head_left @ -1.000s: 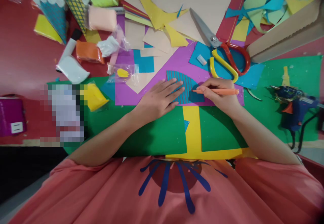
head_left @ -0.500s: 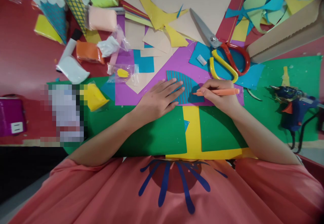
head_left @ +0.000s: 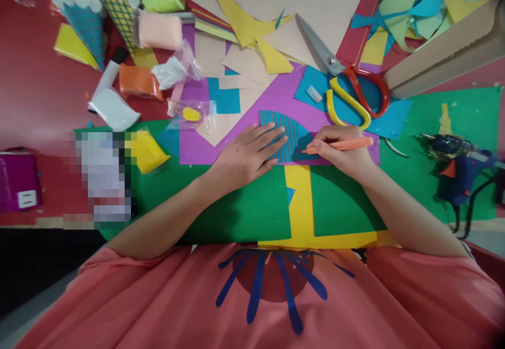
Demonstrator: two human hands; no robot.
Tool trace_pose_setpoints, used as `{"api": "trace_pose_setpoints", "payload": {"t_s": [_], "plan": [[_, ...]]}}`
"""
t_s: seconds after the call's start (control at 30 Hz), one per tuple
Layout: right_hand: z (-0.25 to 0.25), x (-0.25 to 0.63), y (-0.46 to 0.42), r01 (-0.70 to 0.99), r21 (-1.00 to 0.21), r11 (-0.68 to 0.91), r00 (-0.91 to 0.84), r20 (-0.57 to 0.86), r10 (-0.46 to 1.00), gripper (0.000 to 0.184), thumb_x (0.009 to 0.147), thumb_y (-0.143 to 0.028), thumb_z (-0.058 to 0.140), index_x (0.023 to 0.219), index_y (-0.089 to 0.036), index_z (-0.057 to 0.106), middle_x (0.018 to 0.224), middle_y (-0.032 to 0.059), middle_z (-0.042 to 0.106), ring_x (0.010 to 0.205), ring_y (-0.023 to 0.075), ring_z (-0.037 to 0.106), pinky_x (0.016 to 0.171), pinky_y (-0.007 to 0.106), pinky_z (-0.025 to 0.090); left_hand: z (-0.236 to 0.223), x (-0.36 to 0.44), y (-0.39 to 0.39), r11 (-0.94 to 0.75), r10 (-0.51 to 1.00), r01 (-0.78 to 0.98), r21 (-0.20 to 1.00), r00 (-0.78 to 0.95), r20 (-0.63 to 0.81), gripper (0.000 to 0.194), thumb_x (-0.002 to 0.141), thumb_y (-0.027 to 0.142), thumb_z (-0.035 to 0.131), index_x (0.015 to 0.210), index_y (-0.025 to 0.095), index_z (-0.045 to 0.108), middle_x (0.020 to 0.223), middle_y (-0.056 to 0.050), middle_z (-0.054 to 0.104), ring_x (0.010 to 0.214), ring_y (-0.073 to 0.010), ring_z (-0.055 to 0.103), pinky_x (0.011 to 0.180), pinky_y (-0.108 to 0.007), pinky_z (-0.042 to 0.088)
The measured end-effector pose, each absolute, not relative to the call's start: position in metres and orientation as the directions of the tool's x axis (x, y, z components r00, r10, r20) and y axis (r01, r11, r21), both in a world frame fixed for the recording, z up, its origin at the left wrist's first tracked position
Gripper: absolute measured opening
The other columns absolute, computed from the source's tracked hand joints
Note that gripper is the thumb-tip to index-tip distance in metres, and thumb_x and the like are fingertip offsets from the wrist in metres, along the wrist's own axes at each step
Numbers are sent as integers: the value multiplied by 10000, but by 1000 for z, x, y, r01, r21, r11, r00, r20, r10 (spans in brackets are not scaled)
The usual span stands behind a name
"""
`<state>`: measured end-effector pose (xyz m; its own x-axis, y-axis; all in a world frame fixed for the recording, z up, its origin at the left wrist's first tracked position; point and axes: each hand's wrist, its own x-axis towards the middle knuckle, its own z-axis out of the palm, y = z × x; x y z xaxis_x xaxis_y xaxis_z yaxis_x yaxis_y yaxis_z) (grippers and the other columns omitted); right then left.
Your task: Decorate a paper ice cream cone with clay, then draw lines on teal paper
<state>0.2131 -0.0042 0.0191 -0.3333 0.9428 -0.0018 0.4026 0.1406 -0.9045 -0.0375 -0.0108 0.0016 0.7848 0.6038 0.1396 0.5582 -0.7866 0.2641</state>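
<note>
My left hand (head_left: 249, 152) lies flat with fingers spread on a teal fan-shaped paper piece (head_left: 290, 136) marked with dark stripes. The piece rests on a purple sheet (head_left: 276, 104). My right hand (head_left: 341, 151) is closed round an orange pen (head_left: 339, 145), whose tip touches the lower right part of the teal piece. Both forearms rest on green paper (head_left: 244, 207) crossed by a yellow strip (head_left: 302, 201).
Scissors (head_left: 347, 83) with red and yellow handles lie just beyond my right hand. A blue glue gun (head_left: 457, 167) sits at the right. Clay packets (head_left: 160, 28), paper cones (head_left: 84, 20) and many coloured paper scraps crowd the far side. A purple box (head_left: 18, 180) is at the left edge.
The pen tip has crept slightly down and right along the teal piece, and the pen now tilts a little more. My left hand has stayed put.
</note>
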Motion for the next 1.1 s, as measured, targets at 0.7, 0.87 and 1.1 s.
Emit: {"api": "trace_pose_setpoints", "payload": {"t_s": [0.7, 0.87, 1.1], "plan": [[23, 213, -4, 414, -899, 141, -393, -37, 919, 281, 803, -318, 608, 563, -177, 650, 535, 18, 649, 482, 112, 545, 453, 237, 366, 2, -38, -10, -745, 631, 579, 332, 773, 66, 456, 1014, 348, 395, 1428, 176, 475, 1508, -113, 473, 1437, -258, 394, 1174, -468, 352], [23, 214, -4, 404, -904, 139, -414, -45, 909, 305, 810, -344, 616, 559, -175, 651, 540, 23, 660, 493, 115, 563, 450, 234, 366, 3, -37, -10, -722, 638, 584, 371, 769, 30, 467, 1014, 367, 386, 1434, 179, 468, 1518, -117, 459, 1454, -260, 364, 1189, -485, 322], [25, 212, -4, 387, -916, 111, -425, -70, 902, 261, 765, -255, 626, 519, -167, 620, 513, 6, 648, 463, 95, 543, 426, 214, 343, 2, -38, -10, -729, 635, 577, 367, 771, 49, 463, 1018, 365, 378, 1435, 183, 466, 1516, -115, 462, 1449, -256, 374, 1187, -485, 325]]}}
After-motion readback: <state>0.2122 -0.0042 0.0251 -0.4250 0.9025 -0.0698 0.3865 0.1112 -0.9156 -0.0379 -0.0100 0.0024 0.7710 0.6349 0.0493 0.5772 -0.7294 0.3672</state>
